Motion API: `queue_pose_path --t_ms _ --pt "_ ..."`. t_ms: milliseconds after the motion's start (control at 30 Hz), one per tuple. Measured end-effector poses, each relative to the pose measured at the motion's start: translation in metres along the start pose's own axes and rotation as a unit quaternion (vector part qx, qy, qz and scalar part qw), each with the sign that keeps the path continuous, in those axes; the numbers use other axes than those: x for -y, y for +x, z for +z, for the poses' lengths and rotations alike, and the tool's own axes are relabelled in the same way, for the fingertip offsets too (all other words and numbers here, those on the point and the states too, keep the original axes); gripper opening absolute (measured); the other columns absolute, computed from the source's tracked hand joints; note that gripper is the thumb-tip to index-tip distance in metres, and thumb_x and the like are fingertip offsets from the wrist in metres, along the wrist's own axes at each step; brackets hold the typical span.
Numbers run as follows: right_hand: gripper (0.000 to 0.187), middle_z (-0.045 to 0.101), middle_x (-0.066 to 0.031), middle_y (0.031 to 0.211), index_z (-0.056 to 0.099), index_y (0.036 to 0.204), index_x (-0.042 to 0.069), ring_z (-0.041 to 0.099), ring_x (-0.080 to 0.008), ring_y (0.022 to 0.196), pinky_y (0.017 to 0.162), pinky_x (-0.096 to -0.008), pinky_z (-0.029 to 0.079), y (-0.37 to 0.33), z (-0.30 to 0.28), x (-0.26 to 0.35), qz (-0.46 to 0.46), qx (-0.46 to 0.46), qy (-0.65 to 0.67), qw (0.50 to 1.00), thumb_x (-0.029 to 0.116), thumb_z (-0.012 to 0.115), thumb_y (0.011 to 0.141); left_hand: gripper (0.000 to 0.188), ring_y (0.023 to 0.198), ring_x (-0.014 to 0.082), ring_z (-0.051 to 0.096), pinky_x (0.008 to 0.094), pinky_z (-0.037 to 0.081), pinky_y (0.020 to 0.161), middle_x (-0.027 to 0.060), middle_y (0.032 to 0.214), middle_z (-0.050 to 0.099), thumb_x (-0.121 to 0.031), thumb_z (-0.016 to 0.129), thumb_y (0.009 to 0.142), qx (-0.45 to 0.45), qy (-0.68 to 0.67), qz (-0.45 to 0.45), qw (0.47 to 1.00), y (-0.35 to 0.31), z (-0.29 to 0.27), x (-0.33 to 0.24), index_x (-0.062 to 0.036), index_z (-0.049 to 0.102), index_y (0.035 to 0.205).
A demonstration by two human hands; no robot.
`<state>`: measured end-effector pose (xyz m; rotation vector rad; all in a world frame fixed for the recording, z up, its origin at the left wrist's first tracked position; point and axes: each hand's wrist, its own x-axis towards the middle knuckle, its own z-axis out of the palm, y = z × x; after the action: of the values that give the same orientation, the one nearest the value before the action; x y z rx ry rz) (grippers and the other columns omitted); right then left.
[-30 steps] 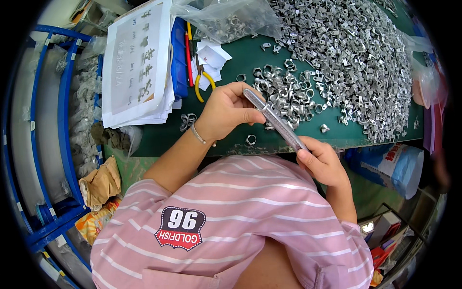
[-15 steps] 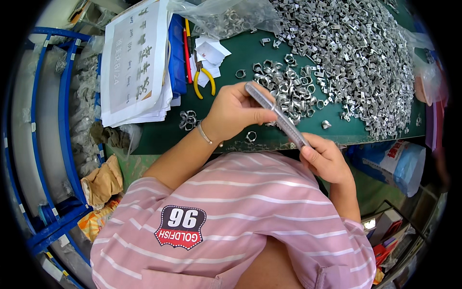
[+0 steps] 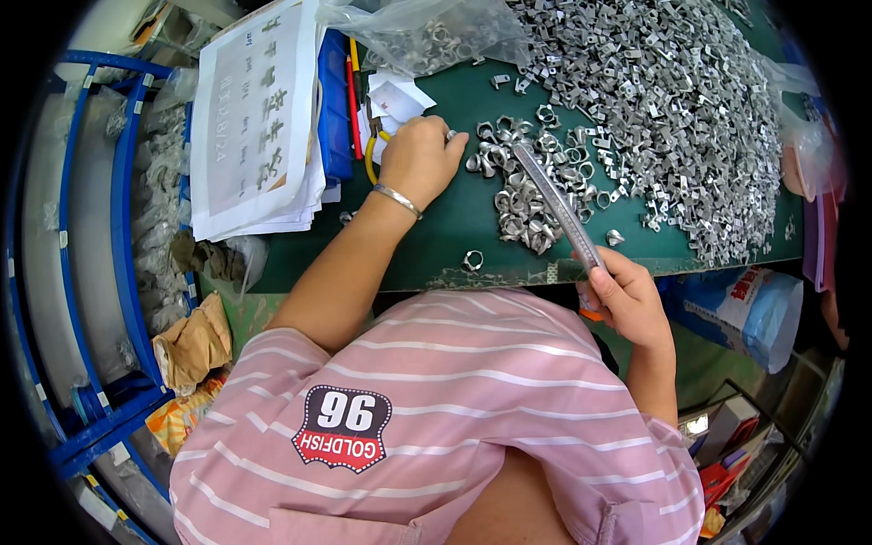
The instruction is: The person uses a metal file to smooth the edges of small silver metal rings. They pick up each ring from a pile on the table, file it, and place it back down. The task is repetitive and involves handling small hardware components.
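Note:
My right hand (image 3: 627, 295) grips the near end of a grey ring sizing stick (image 3: 559, 204), marked along its length. The stick's far end points up and left across a heap of silver rings (image 3: 527, 222). To the left, my left hand (image 3: 420, 162) is closed, thumb and fingers pinching a small silver ring (image 3: 451, 135), mostly hidden by the fingertips. It hovers at the table beside the yellow-handled pliers (image 3: 371, 156), covering part of them. One loose ring (image 3: 473, 261) lies near the table's front edge.
A broad mound of small metal parts (image 3: 690, 118) covers the right of the green table (image 3: 445, 236). At the back lies a clear bag of rings (image 3: 431, 36). Stacked sheets (image 3: 250, 118) and a blue box (image 3: 334, 109) stand left, by blue shelving (image 3: 127, 227).
My left hand has let go of the stick and moved up and left, where it has taken a ring off the table. The right hand keeps the stick, now more upright.

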<state>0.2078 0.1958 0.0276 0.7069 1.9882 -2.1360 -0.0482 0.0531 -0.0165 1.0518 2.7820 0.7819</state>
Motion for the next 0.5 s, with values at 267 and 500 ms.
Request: queue_pose_path --t_ms 267,500 --pt "0.034 0.046 0.0022 0.059 0.052 0.113 0.001 0.037 -0.0022 0.047 0.041 -0.0176 0.029 0.001 -0.001 -0.001 0.008 0.001 0.012 1.000 0.025 0.048 0.090 0.015 0.060 0.0048 0.037 0.0162 0.029 0.048 0.0053 0.087 0.055 -0.011 0.052 0.087 0.182 -0.695 -0.158 0.678 -0.014 -0.028 -0.010 0.0014 0.057 0.094" --pt "0.032 0.047 0.0034 0.062 0.053 0.112 0.000 0.042 -0.0035 0.055 0.047 -0.0187 0.035 0.004 0.002 0.004 0.013 0.020 0.019 1.000 0.022 0.049 0.089 0.018 0.073 0.0081 0.049 0.0156 0.041 0.054 0.0094 0.090 0.055 -0.009 0.049 0.088 0.204 -0.766 -0.160 0.588 -0.025 -0.036 -0.011 -0.0024 0.052 0.104"
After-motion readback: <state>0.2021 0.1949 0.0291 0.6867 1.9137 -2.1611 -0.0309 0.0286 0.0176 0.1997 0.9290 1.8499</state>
